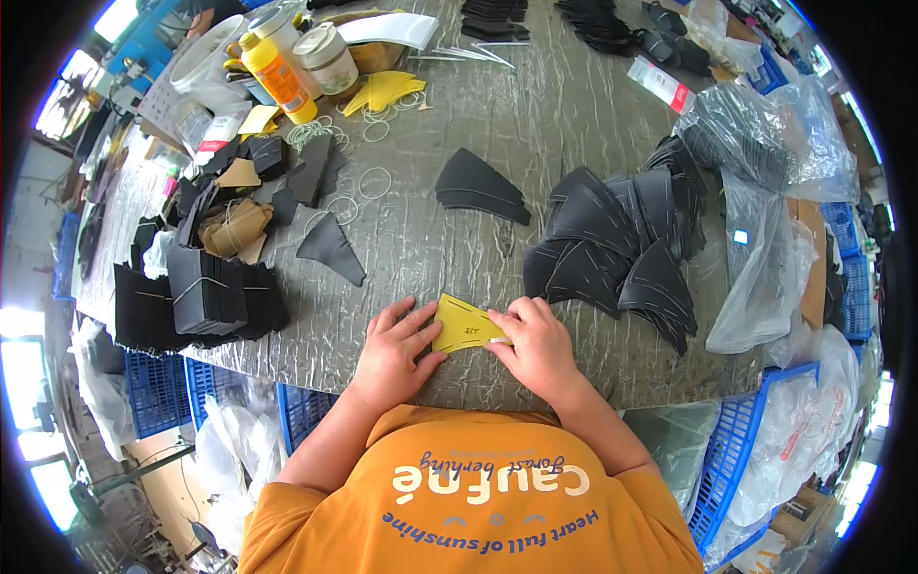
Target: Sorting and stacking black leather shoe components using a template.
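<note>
A yellow pattern template (pixel 463 323) with slots along its edges lies near the table's front edge, in front of my body. My left hand (pixel 400 346) rests at its left edge, fingers spread and fairly flat, the fingertips touching it. At the template's right edge my right hand (pixel 535 346) is closed in a pinch on a small white stick, whose tip shows over the template. What lies under the template is hidden. Beyond the hands are a single dark grey cut piece (pixel 332 249) and a small fanned stack of dark pieces (pixel 481 187).
Overlapping dark cut pieces with pale marks (pixel 612 239) spread on the right, beside clear plastic bags (pixel 755 258). Bundled black pieces (pixel 208 292) stand at left. Farther back are a yellow bottle (pixel 278 77), a jar (pixel 326 59), rubber bands (pixel 376 182) and yellow templates (pixel 387 89). Blue crates (pixel 736 459) sit below.
</note>
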Available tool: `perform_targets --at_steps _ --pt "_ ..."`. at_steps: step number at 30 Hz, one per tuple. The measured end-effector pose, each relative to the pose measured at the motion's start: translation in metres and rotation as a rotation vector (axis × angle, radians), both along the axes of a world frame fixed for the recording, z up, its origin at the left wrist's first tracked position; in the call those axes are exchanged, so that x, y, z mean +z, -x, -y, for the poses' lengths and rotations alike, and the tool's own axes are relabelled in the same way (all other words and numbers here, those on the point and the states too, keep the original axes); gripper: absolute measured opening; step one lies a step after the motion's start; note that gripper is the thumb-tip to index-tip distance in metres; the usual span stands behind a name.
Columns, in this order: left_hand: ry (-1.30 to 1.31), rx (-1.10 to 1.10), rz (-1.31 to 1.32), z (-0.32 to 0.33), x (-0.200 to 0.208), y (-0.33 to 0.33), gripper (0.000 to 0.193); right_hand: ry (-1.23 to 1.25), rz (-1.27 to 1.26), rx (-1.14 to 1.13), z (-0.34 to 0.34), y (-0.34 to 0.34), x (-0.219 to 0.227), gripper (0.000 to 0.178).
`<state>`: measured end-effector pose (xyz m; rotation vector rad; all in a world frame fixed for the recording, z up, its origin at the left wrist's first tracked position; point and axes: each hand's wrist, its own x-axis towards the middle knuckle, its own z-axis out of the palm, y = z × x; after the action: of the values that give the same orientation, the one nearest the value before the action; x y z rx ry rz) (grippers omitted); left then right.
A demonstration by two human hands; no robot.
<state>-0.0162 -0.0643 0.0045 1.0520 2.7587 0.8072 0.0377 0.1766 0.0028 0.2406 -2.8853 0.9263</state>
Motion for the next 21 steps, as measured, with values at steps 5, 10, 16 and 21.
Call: perform_targets --at_steps 5,10,16,21 --pt "-0.003 -0.015 -0.003 0.0 0.0 0.002 0.046 0.005 -0.006 0.009 0.0 0.001 0.0 0.039" --pt "0.015 -0.069 -0.011 -0.004 0.004 0.007 0.045 -0.002 0.007 -0.008 -0.003 -0.001 0.002 0.038" --pt "0.148 -0.078 -0.096 0.0 0.02 0.009 0.041 0.088 -0.016 -0.014 0.002 0.003 0.003 0.031" --pt "0.256 -0.115 -0.132 -0.003 0.022 0.013 0.041 0.182 -0.383 -0.046 0.0 0.013 0.029 0.016"
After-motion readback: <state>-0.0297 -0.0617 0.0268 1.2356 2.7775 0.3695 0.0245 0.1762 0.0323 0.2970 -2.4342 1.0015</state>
